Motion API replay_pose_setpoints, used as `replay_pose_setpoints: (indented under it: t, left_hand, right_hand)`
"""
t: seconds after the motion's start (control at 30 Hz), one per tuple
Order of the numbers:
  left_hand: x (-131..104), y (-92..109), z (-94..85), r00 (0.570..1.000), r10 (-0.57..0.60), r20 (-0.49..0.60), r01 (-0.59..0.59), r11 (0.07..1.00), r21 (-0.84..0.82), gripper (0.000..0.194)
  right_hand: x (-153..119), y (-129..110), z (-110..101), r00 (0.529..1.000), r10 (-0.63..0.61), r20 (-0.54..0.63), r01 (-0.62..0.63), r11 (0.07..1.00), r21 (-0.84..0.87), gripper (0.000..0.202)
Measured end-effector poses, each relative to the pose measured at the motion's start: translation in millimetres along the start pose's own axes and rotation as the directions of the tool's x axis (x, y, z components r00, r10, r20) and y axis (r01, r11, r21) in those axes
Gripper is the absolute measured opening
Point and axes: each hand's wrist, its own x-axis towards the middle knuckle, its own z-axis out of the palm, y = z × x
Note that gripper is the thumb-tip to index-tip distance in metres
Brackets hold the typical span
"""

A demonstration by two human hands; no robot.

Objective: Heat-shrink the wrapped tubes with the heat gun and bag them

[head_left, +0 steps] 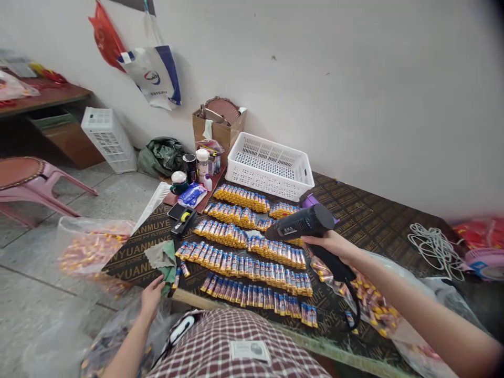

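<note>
My right hand (pixel 334 245) is wrapped round the handle of a black hair dryer (pixel 301 221), whose nozzle points left above the rows of small tubes. These tubes (pixel 248 265), with blue and yellow ends and printed wraps, lie side by side in several rows on the dark plywood table (pixel 338 346). At the near left edge, my left hand (pixel 151 296) has its fingers stretched out beside a green and grey cloth (pixel 165 261); whether they touch it is unclear. Two loose tubes (pixel 184 269) lie just right of the cloth.
Behind the rows stands a white plastic crate (pixel 271 168). Cups, a wipes pack (pixel 192 195) and a black tape dispenser (pixel 183 220) stand at left. Bags of tubes (pixel 378 304) lie at right, with more bags (pixel 92 244) on the floor. White cord (pixel 435 249) lies far right.
</note>
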Motion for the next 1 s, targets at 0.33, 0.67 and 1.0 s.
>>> replay_pose_setpoints:
  t: [0.33,0.67,1.0]
  left_hand:
    - [5.5,3.1,-2.1,0.997,-0.079,0.007,0.079,0.982,-0.172,0.032]
    - [9.0,1.3,-3.5,0.998,-0.027,0.049,0.037,0.977,-0.210,0.033]
    - [5.1,11.4,-4.7,0.995,-0.037,0.091,0.055,0.978,-0.199,0.040]
  right_hand:
    - [37.0,-49.2,46.5,0.983,-0.060,0.175,0.107,0.956,-0.275,0.033]
    - [54.2,-88.4,101.6,0.951,-0.103,0.290,0.188,0.942,-0.280,0.029]
    - [80.8,-105.9,149.7,0.900,-0.213,0.379,0.324,0.910,-0.260,0.038]
